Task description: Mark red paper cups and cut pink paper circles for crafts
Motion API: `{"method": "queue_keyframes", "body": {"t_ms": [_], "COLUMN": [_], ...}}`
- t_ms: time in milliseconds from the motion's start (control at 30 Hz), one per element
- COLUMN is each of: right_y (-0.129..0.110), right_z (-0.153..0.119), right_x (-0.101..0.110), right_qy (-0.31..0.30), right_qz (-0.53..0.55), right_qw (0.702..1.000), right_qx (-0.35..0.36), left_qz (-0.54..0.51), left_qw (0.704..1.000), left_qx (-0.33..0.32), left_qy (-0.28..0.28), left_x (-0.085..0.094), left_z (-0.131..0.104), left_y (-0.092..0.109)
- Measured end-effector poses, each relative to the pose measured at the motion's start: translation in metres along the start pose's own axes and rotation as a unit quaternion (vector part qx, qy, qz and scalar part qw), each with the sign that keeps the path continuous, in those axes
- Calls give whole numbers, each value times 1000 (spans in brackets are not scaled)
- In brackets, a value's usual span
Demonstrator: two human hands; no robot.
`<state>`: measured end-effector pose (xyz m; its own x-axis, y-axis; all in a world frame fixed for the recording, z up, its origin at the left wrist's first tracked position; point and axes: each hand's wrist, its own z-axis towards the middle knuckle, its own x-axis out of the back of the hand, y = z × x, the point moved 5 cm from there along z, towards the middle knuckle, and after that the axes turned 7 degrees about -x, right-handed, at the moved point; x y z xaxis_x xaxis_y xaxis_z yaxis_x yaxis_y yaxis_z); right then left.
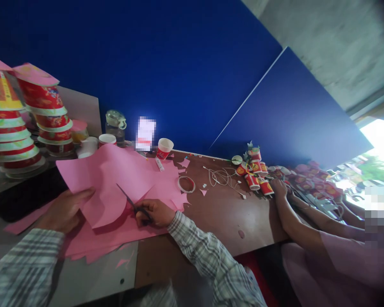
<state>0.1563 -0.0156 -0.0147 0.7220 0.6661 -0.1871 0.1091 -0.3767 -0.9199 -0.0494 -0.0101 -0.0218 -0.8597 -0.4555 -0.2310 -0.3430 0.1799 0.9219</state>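
Observation:
My left hand (64,209) grips the near edge of a pink paper sheet (115,175) and lifts it off the table. My right hand (155,213) holds dark scissors (129,200), whose blades point up and left into a curved cut in that sheet. More pink sheets (115,238) lie flat beneath both hands, with pink offcuts (184,163) scattered beside them.
Stacks of red paper cups (11,128) rise at the left. A glass jar (115,124), single cups (164,148), a tape roll (186,184) and a white cable (222,175) lie on the brown table (224,213). At the right, another person's arms (294,213) rest by cup decorations (256,172).

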Motion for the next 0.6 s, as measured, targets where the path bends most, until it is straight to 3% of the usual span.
{"method": "queue_keyframes", "body": {"t_ms": [367,600], "right_y": [5,9], "right_z": [2,4], "right_x": [3,3], "right_qy": [2,4], "right_qz": [-1,3], "right_qw": [1000,1000], "right_qx": [-4,-14], "left_qz": [-10,-13], "left_qw": [1000,1000], "left_qx": [8,-7], "left_qy": [-14,5], "left_x": [3,3], "left_z": [5,3], "left_y": [-3,1]}}
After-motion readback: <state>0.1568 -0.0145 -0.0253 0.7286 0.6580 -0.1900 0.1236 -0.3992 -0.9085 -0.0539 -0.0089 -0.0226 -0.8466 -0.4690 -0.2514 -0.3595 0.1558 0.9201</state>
